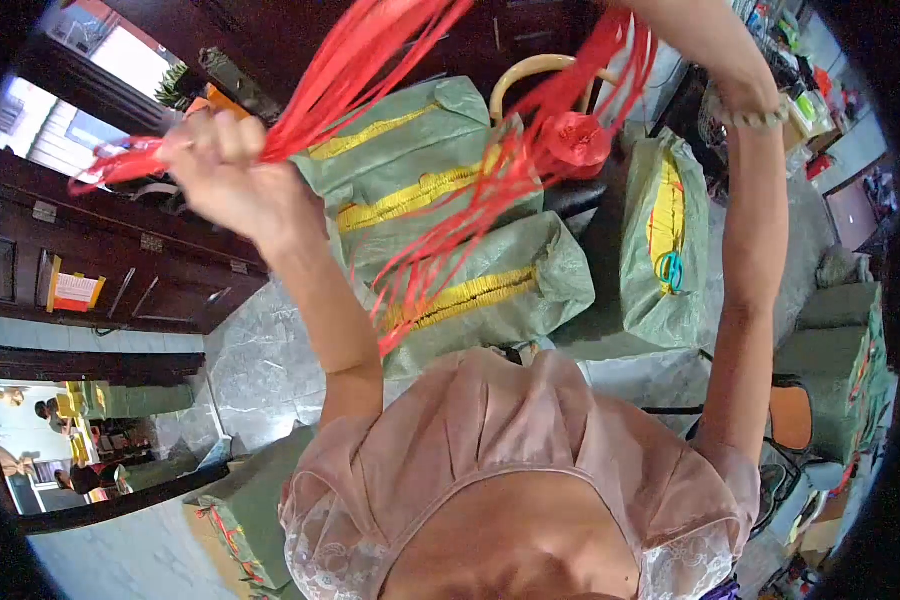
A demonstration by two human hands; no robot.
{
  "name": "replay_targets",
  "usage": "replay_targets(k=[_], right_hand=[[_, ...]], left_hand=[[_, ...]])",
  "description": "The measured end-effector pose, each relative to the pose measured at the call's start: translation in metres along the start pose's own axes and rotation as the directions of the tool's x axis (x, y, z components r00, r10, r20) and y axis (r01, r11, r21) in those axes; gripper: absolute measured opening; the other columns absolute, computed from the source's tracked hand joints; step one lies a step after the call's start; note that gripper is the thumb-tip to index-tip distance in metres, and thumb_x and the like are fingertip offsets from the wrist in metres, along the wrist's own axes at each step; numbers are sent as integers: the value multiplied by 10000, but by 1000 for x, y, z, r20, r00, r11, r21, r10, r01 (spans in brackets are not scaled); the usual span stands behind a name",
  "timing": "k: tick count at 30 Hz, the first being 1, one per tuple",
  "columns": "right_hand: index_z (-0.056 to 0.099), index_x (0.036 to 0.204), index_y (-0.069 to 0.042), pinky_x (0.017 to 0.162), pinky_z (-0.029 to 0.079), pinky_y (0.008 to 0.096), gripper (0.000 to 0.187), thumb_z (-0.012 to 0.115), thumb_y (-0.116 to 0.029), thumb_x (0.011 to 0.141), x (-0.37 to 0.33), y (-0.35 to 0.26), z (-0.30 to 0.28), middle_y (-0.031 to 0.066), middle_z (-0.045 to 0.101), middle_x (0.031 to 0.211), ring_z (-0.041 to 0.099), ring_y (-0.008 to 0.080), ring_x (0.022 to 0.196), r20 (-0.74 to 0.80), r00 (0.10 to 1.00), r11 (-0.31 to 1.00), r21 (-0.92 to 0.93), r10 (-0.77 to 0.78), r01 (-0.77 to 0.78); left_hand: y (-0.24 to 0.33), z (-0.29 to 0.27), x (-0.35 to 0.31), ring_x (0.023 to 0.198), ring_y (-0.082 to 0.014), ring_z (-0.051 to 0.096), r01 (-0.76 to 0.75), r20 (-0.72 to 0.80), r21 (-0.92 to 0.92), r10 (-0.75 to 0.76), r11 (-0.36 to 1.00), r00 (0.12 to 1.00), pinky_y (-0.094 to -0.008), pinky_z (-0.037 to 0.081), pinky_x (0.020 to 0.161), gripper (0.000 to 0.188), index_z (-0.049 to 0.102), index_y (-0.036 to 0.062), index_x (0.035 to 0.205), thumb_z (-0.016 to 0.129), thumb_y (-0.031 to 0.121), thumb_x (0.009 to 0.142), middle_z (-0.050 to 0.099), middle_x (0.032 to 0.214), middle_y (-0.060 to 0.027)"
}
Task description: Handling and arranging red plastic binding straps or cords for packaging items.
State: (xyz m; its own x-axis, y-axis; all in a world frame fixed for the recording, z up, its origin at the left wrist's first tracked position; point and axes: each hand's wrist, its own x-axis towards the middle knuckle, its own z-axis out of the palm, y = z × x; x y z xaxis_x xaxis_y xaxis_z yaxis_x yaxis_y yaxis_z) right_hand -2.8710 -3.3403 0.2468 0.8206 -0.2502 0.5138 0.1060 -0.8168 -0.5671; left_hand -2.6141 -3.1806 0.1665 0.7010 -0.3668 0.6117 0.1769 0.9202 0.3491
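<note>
My left hand [225, 170], raised at the upper left, is closed around a bundle of thin red plastic strands [355, 70]. Their loose ends stick out past my fist on the left, and the rest runs up beyond the top edge. My right hand [700, 30] reaches up at the top right, with a beaded bracelet on its wrist; its fingers lie outside the picture. More red strands [625, 60] hang next to it. Below them is a rounded red bundle [575, 145], apparently of the same material. Other loose strands [460, 225] trail down over the green sacks.
Several stuffed green woven sacks [400, 150] with yellow bands lie in front of me. Another green sack [665, 240] stands to their right. A curved pale chair back [540, 70] rises behind. Dark wooden cabinets [100, 240] line the left, and green sacks [835, 350] are stacked far right.
</note>
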Motion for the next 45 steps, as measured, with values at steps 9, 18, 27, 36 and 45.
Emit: replay_targets(k=[9, 18, 27, 36, 45], right_hand=[[546, 1011, -26, 591, 355, 182, 304, 565, -288, 858, -68, 56, 12, -68, 495, 759, 423, 12, 700, 681, 666, 822, 165, 305, -545], [520, 739, -59, 422, 250, 194, 347, 639, -382, 778, -137, 124, -24, -64, 435, 593, 348, 23, 490, 562, 670, 635, 301, 485, -712], [579, 828, -73, 486, 339, 193, 243, 516, -298, 896, -120, 140, 48, -67, 483, 657, 414, 33, 565, 597, 590, 700, 64, 544, -711], [540, 941, -14, 645, 420, 345, 366, 490, -371, 879, -64, 88, 210, 134, 551, 745, 500, 231, 671, 710, 673, 967, -46, 209, -252], [557, 920, -62, 551, 388, 202, 223, 513, -279, 900, -107, 107, 144, -51, 486, 705, 443, 32, 647, 875, 405, 768, 63, 265, -637]], left_hand=[[123, -124, 24, 461, -76, 197, -49, 24, 5, 49, 999, 999, -220, 182, 385, 182, 441, 63, 725, 508, 147, 872, 250, 580, 22], [268, -284, -32, 417, -79, 147, -198, -481, 411, 396, 890, 782, -237, 144, 361, 323, 284, 151, 571, 480, 111, 825, 169, 507, 54], [321, -500, -200, 755, -396, 596, 753, -363, 244, 662, -612, 656, -439, 491, 642, 505, 519, -53, 1076, 427, 390, 851, 606, 865, -220], [-7, -176, -164, 1108, -340, 458, -68, 159, 980, -532, 187, 832, -404, 360, 940, 318, 486, 38, 1148, 455, 224, 892, 511, 1152, -193], [-35, -114, -207, 714, -404, 549, 40, 283, 940, -842, 338, 459, -457, 406, 590, 140, 463, 4, 870, 439, 140, 848, 541, 716, -205]])
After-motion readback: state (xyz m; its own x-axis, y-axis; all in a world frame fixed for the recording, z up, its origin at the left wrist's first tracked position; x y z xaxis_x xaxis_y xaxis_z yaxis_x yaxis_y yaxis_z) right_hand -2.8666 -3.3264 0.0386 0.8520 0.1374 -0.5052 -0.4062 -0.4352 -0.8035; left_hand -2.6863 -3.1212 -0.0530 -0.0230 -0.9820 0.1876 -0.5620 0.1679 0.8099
